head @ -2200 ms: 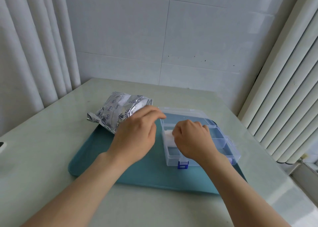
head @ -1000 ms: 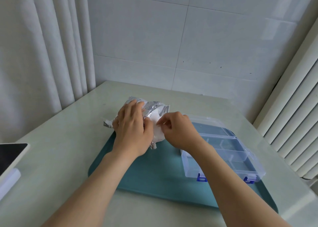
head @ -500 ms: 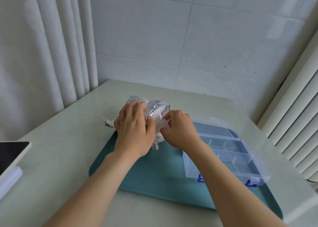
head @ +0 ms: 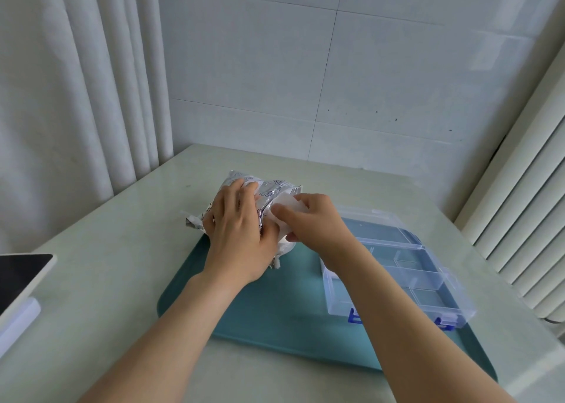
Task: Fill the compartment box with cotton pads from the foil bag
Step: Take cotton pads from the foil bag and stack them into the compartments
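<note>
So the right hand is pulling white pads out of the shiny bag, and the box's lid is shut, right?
Not quite: the head view shows the compartment box with its lid open. The right hand does pinch white cotton pads at the mouth of the foil bag.

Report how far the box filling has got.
Done: the clear plastic compartment box lies open on the teal tray. In hand: the left hand grips the silver foil bag while the right hand pinches white cotton pads at its mouth with its fingers. Left: the compartments in view look empty; those behind the right forearm are hidden, so most of the filling seems yet to come.
</note>
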